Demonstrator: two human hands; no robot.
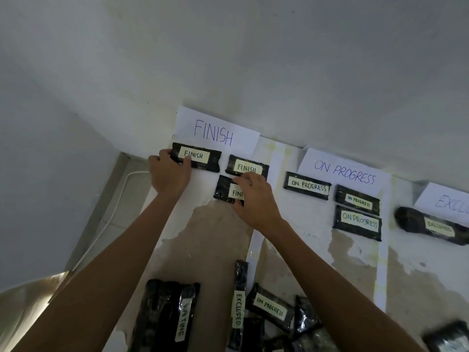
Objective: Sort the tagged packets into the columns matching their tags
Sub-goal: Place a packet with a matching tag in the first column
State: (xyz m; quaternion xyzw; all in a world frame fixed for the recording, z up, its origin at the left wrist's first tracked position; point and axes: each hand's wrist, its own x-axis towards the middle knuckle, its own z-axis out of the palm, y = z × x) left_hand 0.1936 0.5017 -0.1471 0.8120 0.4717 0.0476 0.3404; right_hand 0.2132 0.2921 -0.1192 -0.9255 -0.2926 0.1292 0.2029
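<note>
**Two packets being squared up in the FINISH column**

The left hand point(168, 171) is clamped on the left end of the far packet point(200, 157), fingers over its far edge and thumb on its near edge. The right hand point(253, 196) pinches the near packet point(224, 190) the same way and hides part of its tag. Both lie flat on the table point(203, 237) just below the FINISH sheet point(215, 130), beside a third packet point(247, 166) with the same tag. Holding the packets by their edges leaves the tags readable, and the aim appears to be tidy rows under the heading. To the right, three packets sit under the ON PROGRESS sheet point(345, 171), and one lies by the EXCLUDED sheet point(449, 201). A white paper strip point(382, 270) separates neighbouring columns. The unsorted pile point(270, 306) waits at the near edge, so the sorting is judged partly done
</note>
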